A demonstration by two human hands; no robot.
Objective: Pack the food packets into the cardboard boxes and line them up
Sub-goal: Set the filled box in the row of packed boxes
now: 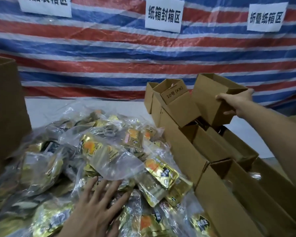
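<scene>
A heap of gold food packets (99, 151), many inside clear plastic bags, covers the table's near left. My left hand (99, 199) lies on the heap with fingers spread flat, holding nothing. On the right, several small open cardboard boxes (186, 151) are stacked loosely. My right hand (236, 102) grips the right wall of one small empty box (210, 98), thumb on the outside, fingers over the rim. That box is tilted and raised above the stack.
A large brown carton (5, 108) stands at the left edge. Another small box marked "10号" (176, 100) lies tilted on the stack. A striped red, white and blue tarp (109, 57) with paper signs hangs behind. White tabletop (50, 108) shows at the back.
</scene>
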